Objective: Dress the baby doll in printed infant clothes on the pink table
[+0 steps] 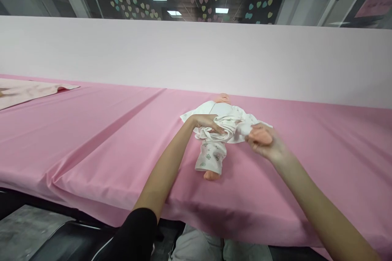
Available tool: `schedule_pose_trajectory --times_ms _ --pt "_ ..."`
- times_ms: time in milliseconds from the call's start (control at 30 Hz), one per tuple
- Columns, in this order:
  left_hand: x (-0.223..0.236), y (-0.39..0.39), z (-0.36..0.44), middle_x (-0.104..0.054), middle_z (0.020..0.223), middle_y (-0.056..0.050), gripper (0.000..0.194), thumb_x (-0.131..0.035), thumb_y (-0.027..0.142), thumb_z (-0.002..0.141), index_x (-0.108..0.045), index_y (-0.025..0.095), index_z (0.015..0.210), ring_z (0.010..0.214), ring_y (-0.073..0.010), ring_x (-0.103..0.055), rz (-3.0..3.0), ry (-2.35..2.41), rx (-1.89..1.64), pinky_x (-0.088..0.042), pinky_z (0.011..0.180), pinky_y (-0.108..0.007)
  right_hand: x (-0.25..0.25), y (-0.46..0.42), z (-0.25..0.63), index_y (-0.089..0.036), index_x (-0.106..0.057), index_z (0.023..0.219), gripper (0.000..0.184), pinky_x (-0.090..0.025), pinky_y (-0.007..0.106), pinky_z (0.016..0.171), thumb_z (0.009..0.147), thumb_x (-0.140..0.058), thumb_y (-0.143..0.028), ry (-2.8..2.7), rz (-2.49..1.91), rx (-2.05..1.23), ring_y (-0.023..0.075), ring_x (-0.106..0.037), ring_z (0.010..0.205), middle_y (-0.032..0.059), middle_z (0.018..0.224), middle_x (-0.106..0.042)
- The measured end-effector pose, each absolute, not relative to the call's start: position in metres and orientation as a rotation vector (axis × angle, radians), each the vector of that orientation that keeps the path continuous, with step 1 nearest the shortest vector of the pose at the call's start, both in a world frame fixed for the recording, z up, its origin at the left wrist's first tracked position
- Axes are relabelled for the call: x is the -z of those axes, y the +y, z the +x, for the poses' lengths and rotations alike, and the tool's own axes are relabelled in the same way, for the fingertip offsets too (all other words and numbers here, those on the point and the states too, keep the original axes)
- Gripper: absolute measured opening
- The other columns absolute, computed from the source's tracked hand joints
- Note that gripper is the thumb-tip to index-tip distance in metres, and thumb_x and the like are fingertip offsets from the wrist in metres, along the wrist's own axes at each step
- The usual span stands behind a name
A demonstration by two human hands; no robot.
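Note:
A baby doll (pixel 222 98) lies on its back on the pink tablecloth (pixel 92 130), head away from me, dressed in white printed clothing (pixel 214 153). My left hand (pixel 208 122) rests on the bunched white garment at the doll's waist, fingers curled into the fabric. My right hand (pixel 265 143) is closed around the doll's bare leg (pixel 262 135), lifted to the right of the body. The doll's other leg is clothed, with its foot (pixel 211 175) pointing toward me.
A pale pink cloth (pixel 27 89) lies at the far left of the table. A white partition wall (pixel 196 57) runs behind the table. The table's front edge (pixel 183 212) is near my lap, and a dark chair (pixel 70 240) is at lower left.

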State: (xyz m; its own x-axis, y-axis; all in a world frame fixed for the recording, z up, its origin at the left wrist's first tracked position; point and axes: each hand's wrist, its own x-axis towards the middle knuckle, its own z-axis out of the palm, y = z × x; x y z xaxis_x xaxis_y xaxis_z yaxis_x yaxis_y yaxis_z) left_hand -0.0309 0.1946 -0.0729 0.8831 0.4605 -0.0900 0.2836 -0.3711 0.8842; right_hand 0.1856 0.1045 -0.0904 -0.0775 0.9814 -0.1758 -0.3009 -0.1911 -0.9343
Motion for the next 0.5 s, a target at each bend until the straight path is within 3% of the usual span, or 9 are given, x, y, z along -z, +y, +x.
schedule_pose_trajectory --times_ms 133,267,400,500 --pt "0.064 0.185 -0.021 -0.050 0.048 0.002 0.024 -0.075 0.033 0.058 -0.058 0.017 0.054 0.046 -0.0114 -0.043 2.076 0.561 0.009 -0.031 0.043 -0.024 0.053 0.131 0.179 -0.020 -0.043 0.065 0.014 -0.047 0.017 0.042 0.067 -0.053 -0.011 -0.497 -0.944 -1.567 0.0082 -0.050 0.049 -0.0024 0.054 -0.048" --pt "0.060 0.167 0.000 -0.061 0.058 0.001 0.018 -0.078 0.024 0.050 -0.064 0.020 0.061 0.054 -0.0163 -0.055 2.246 0.676 0.125 -0.039 0.045 -0.024 0.043 0.150 0.155 -0.019 -0.048 0.069 0.007 -0.045 0.016 0.042 0.070 -0.052 -0.014 -0.511 -1.000 -1.512 0.0086 -0.054 0.054 0.0000 0.062 -0.055" --pt "0.057 0.142 0.015 -0.055 0.050 0.003 0.018 -0.075 0.017 0.050 -0.057 0.021 0.052 0.046 -0.0147 -0.052 2.452 0.729 0.123 -0.034 0.040 -0.023 0.053 0.158 0.142 -0.020 -0.048 0.074 0.010 -0.053 0.021 0.056 0.069 -0.055 -0.014 -0.651 -1.007 -1.410 0.0107 -0.058 0.064 -0.0004 0.069 -0.058" --pt "0.046 0.131 0.009 -0.048 0.051 0.003 0.022 -0.070 0.017 0.056 -0.049 0.020 0.051 0.043 -0.0117 -0.045 2.573 0.749 -0.123 -0.030 0.039 -0.024 0.069 0.155 0.137 -0.022 -0.045 0.076 0.016 -0.049 0.021 0.050 0.067 -0.058 -0.018 -0.904 -0.986 -1.304 0.0112 -0.055 0.060 -0.0042 0.062 -0.052"
